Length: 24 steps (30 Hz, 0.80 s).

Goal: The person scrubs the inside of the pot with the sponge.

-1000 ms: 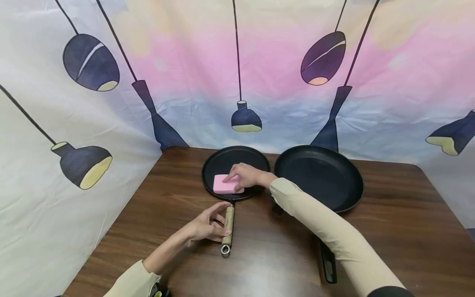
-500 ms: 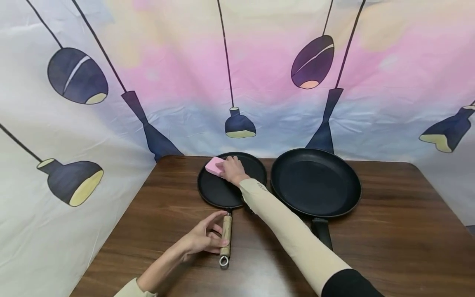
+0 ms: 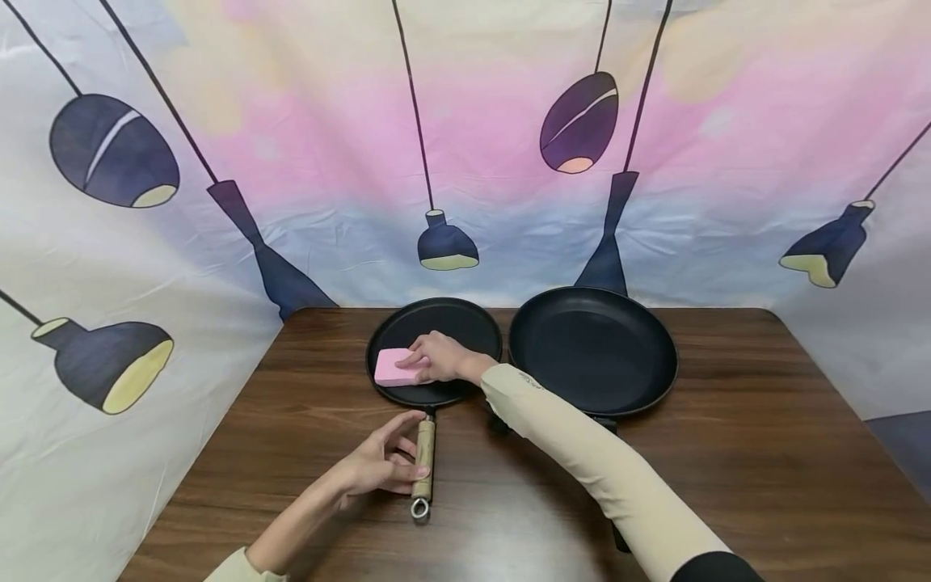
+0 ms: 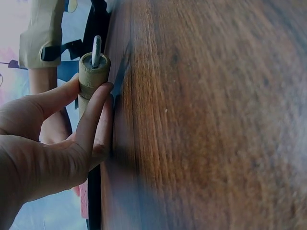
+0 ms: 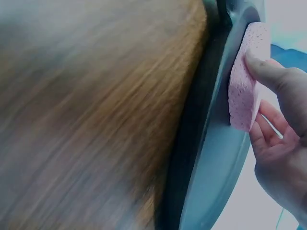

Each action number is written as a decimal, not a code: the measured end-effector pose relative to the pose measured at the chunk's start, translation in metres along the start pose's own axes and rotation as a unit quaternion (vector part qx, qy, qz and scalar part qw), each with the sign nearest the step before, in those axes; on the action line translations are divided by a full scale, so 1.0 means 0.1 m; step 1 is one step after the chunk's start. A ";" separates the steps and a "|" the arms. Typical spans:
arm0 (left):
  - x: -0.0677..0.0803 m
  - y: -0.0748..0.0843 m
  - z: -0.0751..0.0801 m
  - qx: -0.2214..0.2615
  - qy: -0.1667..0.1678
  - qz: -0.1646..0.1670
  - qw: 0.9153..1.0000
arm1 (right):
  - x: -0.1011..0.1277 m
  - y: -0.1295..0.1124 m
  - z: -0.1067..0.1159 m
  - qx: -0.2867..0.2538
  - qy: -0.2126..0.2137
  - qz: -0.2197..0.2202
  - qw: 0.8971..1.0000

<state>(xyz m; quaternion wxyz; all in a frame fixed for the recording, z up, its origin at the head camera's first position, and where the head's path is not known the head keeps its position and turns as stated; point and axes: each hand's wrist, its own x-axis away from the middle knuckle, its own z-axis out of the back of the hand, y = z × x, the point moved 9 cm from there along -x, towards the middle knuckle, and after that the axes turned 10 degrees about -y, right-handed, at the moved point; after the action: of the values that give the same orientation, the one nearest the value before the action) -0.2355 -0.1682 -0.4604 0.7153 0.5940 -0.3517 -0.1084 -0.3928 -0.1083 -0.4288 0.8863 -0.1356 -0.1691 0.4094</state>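
My left hand (image 3: 378,469): one, fingers lightly curled round the wooden handle (image 3: 423,457) of the small pan, thumb on top, fingertips against its side; the handle lies flat on the table (image 3: 764,453). In the left wrist view the handle's end is a pale round peg with a metal eye.

My right hand (image 3: 440,360): one, fingers bent over the pink sponge (image 3: 393,366) and holding it down on the floor of the small pan (image 3: 451,323), near the pan's left front edge. The right wrist view shows the sponge pinched between thumb and fingers, its face flat on the pan.

Sponge: one, pink, rectangular with rounded corners, finely porous.

Pans: two, both black, round and shallow. The small one is flat, with a low rim. The large pan (image 3: 592,349) sits just beside it on the right, deeper, with a dark handle mostly hidden under my beige sleeve (image 3: 582,461).

Table: one, dark brown wood grain, smooth.

Backdrop (image 3: 509,145): one cloth sheet, pastel, printed with dark hanging lamps.
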 end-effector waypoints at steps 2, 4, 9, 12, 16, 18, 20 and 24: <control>-0.01 0.00 0.01 -0.003 0.000 0.000 1.000 | 0.04 -0.02 -0.02 0.002 -0.006 0.005 1.000; -0.01 0.00 0.02 -0.009 0.001 0.000 1.000 | 0.08 -0.03 -0.03 0.007 -0.014 0.006 1.000; 0.01 -0.01 -0.01 -0.009 0.002 -0.003 1.000 | 0.18 -0.05 -0.07 0.014 -0.031 0.002 0.999; 0.00 -0.01 0.01 -0.003 0.000 -0.006 1.000 | 0.16 -0.04 -0.05 -0.001 -0.031 0.005 1.000; 0.00 -0.03 -0.01 0.007 -0.003 -0.008 1.000 | 0.09 -0.01 -0.02 -0.004 -0.030 0.005 1.000; 0.00 -0.03 -0.02 0.012 -0.003 -0.010 1.000 | 0.02 0.02 0.02 0.004 -0.022 -0.002 1.000; 0.00 -0.04 -0.02 0.013 -0.003 -0.012 1.000 | -0.07 0.08 0.07 0.014 -0.007 -0.017 1.000; -0.01 -0.04 -0.02 0.014 -0.003 -0.014 1.000 | -0.23 0.26 0.18 0.051 0.040 -0.086 0.994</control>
<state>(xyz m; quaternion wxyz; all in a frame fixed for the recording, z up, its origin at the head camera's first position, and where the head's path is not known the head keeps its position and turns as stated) -0.2337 -0.1668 -0.4647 0.7041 0.6086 -0.3473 -0.1155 -0.4319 -0.1081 -0.4265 0.9301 -0.0916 -0.1232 0.3338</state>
